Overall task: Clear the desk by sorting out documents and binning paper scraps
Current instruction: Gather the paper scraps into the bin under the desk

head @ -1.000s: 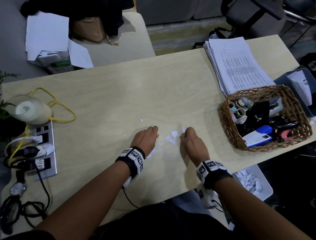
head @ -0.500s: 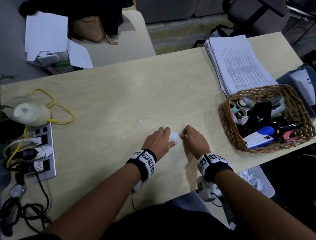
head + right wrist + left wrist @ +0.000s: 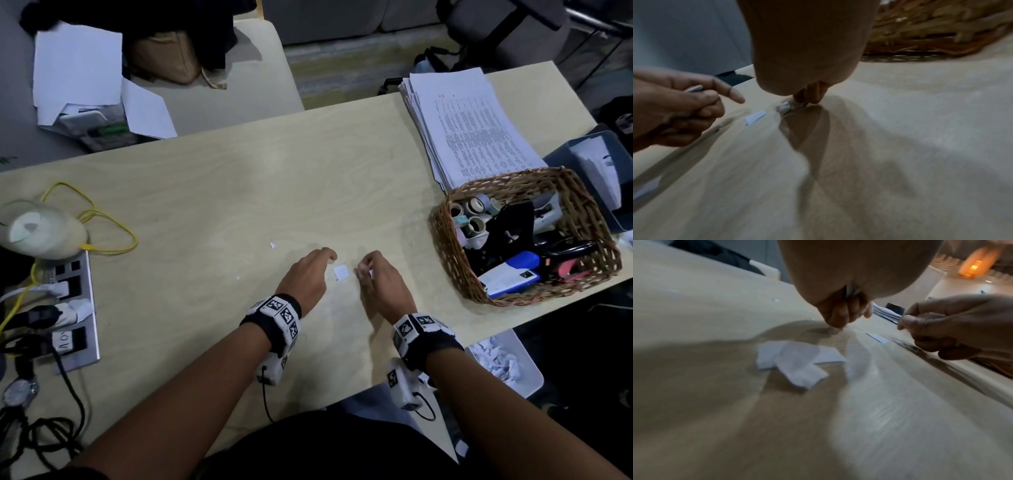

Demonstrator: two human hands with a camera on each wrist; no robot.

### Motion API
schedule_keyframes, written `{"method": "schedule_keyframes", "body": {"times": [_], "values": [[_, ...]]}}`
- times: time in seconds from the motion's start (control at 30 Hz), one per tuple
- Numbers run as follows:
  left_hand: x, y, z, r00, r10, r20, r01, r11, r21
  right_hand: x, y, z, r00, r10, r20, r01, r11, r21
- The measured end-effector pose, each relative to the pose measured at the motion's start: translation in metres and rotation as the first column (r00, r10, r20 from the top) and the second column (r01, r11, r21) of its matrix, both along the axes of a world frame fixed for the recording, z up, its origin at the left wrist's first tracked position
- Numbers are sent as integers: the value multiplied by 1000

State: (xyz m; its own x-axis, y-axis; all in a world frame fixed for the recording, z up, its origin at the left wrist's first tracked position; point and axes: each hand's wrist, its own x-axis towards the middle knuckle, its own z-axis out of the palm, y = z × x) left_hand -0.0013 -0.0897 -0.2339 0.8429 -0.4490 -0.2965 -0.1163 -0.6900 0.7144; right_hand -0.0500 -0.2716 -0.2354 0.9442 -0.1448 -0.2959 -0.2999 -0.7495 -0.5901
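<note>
Facing printed documents [image 3: 476,126], text too small.

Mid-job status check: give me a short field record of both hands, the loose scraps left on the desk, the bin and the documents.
left hand: pinches paper scraps, fingers curled
right hand: pinches a scrap at its fingertips
scrap between hands: lies flat on the desk
scraps under left wrist: small overlapping pile on desk
tiny scraps: lie further left
bin: beside the desk's near edge, holds scraps
documents: stacked at far right, behind basket
</note>
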Motion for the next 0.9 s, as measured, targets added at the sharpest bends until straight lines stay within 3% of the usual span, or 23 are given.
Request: {"method": "schedule_keyframes", "body": {"times": [0.13, 0.23, 0.33, 0.4, 0.5, 0.63, 0.7, 0.83, 0.9], "values": [[-1, -15, -4, 983, -151, 107, 132, 977, 167, -10, -13, -6, 989, 150, 13, -149, 988, -39], [-3, -22, -9, 967, -191, 166, 139, 949, 282, -11, -13, -7, 992, 124, -18, -125, 990, -63], [-3, -25, -9, 956, -198, 217, 127, 944, 306, -10, -11, -6, 995, 94, -16, -95, 994, -60], [-1, -24, -8, 954, -208, 215, 140, 945, 294, -12, -11, -3, 999, 26, 38, -26, 1000, -3], [4, -18, -7, 975, -173, 143, 140, 967, 211, -13, -17, 7, 966, -225, 127, 211, 970, 121], [5, -15, -12, 981, -162, 109, 140, 972, 189, -16, -36, 11, 916, -387, 104, 371, 918, 141], [7, -13, -14, 991, -77, 106, 65, 992, 111, -20, -42, 10, 933, -352, 72, 342, 931, 125], [11, -16, -15, 992, 0, 123, -11, 996, 85, -25, -36, 12, 992, -126, -1, 126, 989, 77], [12, -18, -14, 991, 27, 128, -38, 996, 86, -26, -30, 10, 999, -2, -34, 1, 1000, -28]]}}
